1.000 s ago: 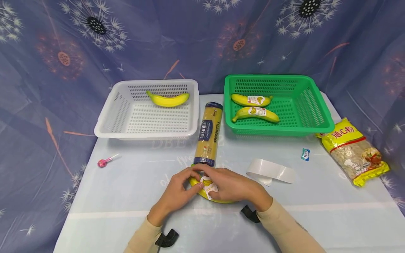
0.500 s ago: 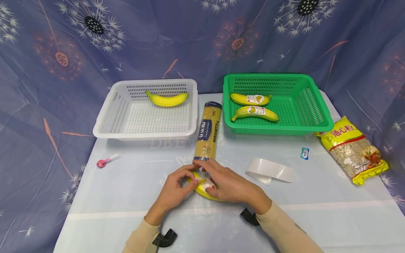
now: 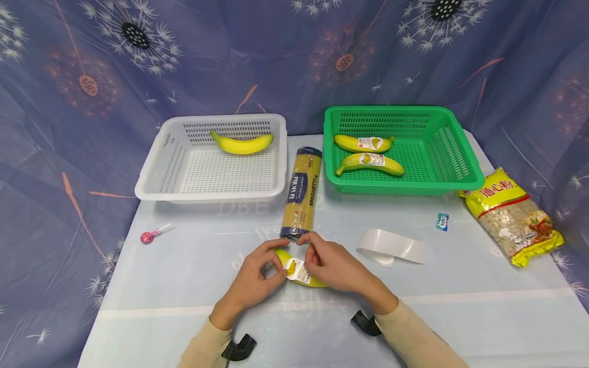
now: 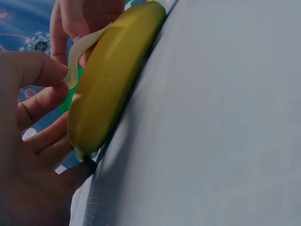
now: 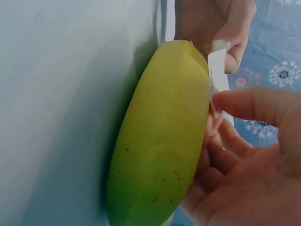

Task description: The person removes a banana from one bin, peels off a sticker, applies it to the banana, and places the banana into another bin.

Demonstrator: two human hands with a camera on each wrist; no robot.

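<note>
A yellow banana [image 3: 317, 282] lies on the table between my hands, near the spaghetti pack. A white sticker label [image 3: 298, 271] with a banana picture stands partly off its skin. My left hand [image 3: 257, 273] pinches one end of the label between thumb and index finger; the left wrist view shows this label strip [image 4: 77, 52] bowed away from the banana [image 4: 110, 80]. My right hand [image 3: 338, 266] holds the label's other end, its thumb against the label edge [image 5: 217, 80] in the right wrist view. Other right fingers curl behind the banana [image 5: 160, 136].
Behind stand a white basket [image 3: 211, 196] with one banana [image 3: 241, 145] and a green basket [image 3: 409, 188] with two labelled bananas [image 3: 370, 162]. Around lie a spaghetti pack [image 3: 301, 191], lollipop [image 3: 148, 236], white paper strip [image 3: 391, 245], small blue packet [image 3: 443, 222] and yellow-ended bag [image 3: 513, 217].
The label has turned from slanting down along the banana to nearly level, its left end lifted. My right fingers have drawn back from the banana's far end to the label.
</note>
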